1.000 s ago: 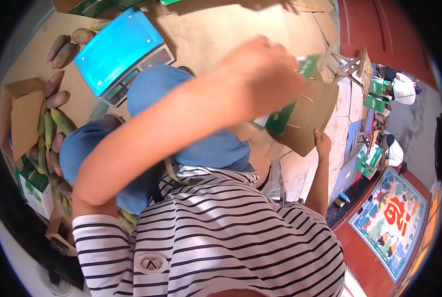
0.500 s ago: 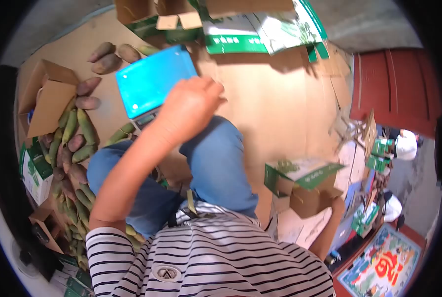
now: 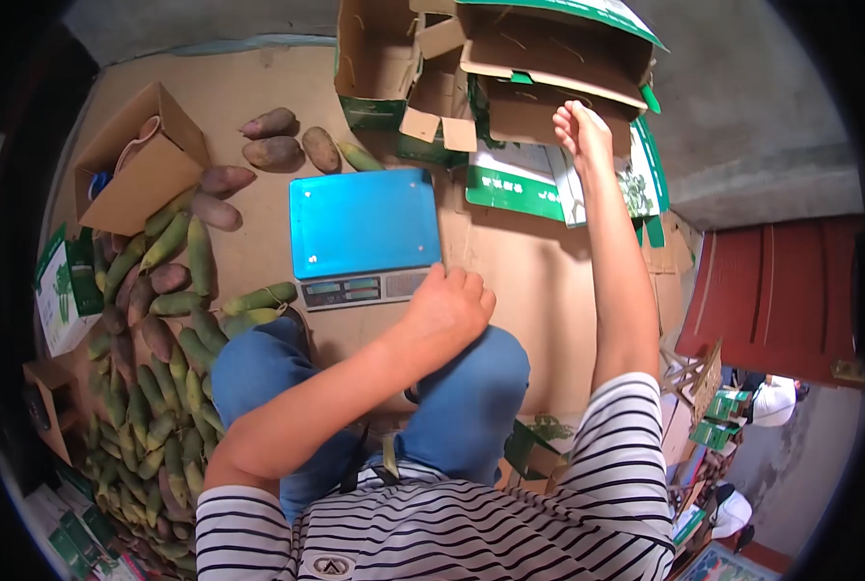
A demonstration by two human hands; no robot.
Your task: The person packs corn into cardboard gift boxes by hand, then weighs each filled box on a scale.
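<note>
My left hand (image 3: 452, 308) is above my knee, beside the front right corner of a digital weighing scale (image 3: 413, 283). Its fingers are curled, and their tips are hidden. The scale's blue platform (image 3: 365, 223) bears nothing. My right hand (image 3: 586, 134) reaches far forward, fingers folded in, with nothing visible in them. It is in front of an open brown carton (image 3: 529, 114) and over a green-and-white carton flap (image 3: 515, 184); whether it touches either cannot be made out. Left of the scale lie many long green radishes (image 3: 200, 254) and purplish roots (image 3: 215, 210).
More open cartons (image 3: 379, 68) stand at the far side. A brown box (image 3: 152, 160) with items inside is at the left. Close to my right knee is another green carton (image 3: 531, 450). A dark red panel (image 3: 772, 295) is at the right, with other people (image 3: 772, 400) beyond.
My right hand has left the green-and-white carton at my right side and stretched forward to the far cartons. My left hand has moved off the scale's platform, back toward my knee.
</note>
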